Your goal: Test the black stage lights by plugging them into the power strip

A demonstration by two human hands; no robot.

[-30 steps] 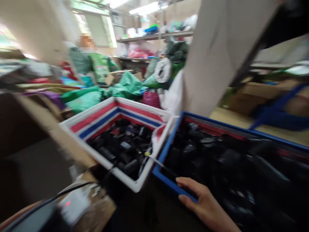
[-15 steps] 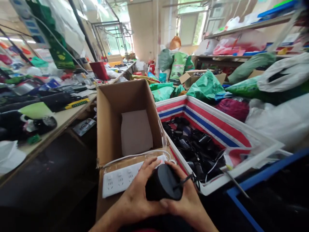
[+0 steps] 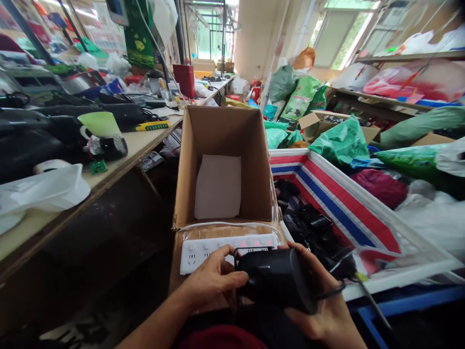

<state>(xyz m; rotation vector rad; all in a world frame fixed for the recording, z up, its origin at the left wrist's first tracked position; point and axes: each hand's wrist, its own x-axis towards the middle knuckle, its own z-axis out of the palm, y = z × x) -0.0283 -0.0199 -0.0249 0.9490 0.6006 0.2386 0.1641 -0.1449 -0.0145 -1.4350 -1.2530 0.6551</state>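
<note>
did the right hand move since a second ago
Yes: the right hand has moved left, away from the blue crate's rim and over to the white power strip.

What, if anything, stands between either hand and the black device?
Nothing visible: the left hand and right hand hold the black device directly at opposite ends. The white power strip lies beyond it, not between.

The cylindrical device (image 3: 269, 278) sits between the left hand (image 3: 214, 278) and right hand (image 3: 325, 303), before the power strip (image 3: 198, 257). Beyond stands the cardboard box (image 3: 225, 131), desk (image 3: 141, 141) to its left, crate (image 3: 334, 208) to its right.
</note>
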